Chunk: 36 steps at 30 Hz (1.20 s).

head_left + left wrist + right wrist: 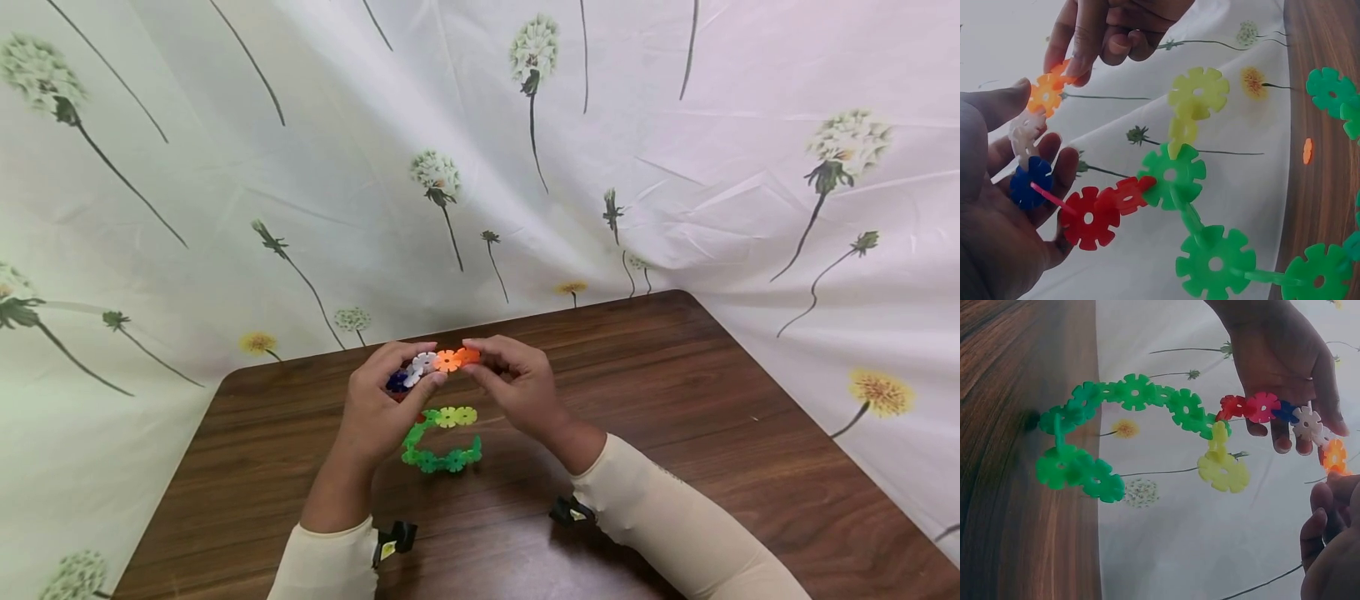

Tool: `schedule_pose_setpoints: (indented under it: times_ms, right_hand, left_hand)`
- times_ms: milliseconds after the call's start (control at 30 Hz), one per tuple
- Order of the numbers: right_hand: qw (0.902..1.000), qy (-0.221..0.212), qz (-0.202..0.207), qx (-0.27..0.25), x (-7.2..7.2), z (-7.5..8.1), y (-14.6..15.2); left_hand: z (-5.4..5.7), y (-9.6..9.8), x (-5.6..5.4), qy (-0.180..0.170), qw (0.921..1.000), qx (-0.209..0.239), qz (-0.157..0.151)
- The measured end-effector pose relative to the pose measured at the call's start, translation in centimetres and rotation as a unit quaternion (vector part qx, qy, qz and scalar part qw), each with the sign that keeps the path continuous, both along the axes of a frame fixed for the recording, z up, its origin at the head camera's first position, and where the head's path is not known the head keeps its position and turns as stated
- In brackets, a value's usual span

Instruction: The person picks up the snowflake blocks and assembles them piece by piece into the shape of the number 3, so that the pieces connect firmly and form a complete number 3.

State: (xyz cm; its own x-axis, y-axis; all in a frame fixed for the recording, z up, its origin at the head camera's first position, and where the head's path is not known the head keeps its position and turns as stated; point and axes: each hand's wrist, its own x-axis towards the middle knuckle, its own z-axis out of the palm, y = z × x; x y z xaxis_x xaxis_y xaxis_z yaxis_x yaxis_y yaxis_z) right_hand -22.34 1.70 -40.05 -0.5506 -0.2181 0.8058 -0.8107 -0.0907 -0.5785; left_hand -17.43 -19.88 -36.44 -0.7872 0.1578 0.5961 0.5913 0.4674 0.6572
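A chain of interlocking flower-shaped plastic discs hangs between the two hands in the head view. My left hand (378, 400) holds it near the white discs (422, 364), thumb in front and fingers behind. The blue disc (1031, 183) and red disc (1089, 217) lie against its fingers in the left wrist view. My right hand (525, 387) pinches the orange discs (448, 360) at the chain's end between thumb and fingers. Below the hands hang the green discs (1135, 392), curving round in an open loop, with yellow discs (1225, 472) branching off near the red ones.
The brown wooden table (637, 367) lies under the hands. Behind it hangs a white cloth (337, 208) printed with dandelions. A small orange piece (1307, 151) shows against the wood in the left wrist view. Black wrist cameras (395, 540) sit at both sleeves.
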Motion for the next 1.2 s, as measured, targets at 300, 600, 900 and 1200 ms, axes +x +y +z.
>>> schedule_pose_setpoints:
  times_ms: [300,600,900,1200]
  right_hand:
    - [0.9992,-0.035,0.015,0.006,0.1,0.2,0.3]
    - [0.9946,-0.102,0.010,0.016,0.0,0.2,0.7]
    - [0.9828,-0.184,0.004,-0.005,-1.6,-0.6,1.3]
    - [0.9544,-0.297,-0.021,-0.024,-4.6,-3.1,2.2]
  left_hand:
    - [0.0,0.2,-0.1,0.006,0.9996,0.004,0.026]
    - [0.0,-0.2,-0.1,-0.008,0.9993,0.008,0.035]
    - [0.0,-0.6,-0.3,-0.002,0.9995,-0.002,0.033]
    - [0.0,-0.7,-0.1,-0.032,0.9991,0.007,0.027]
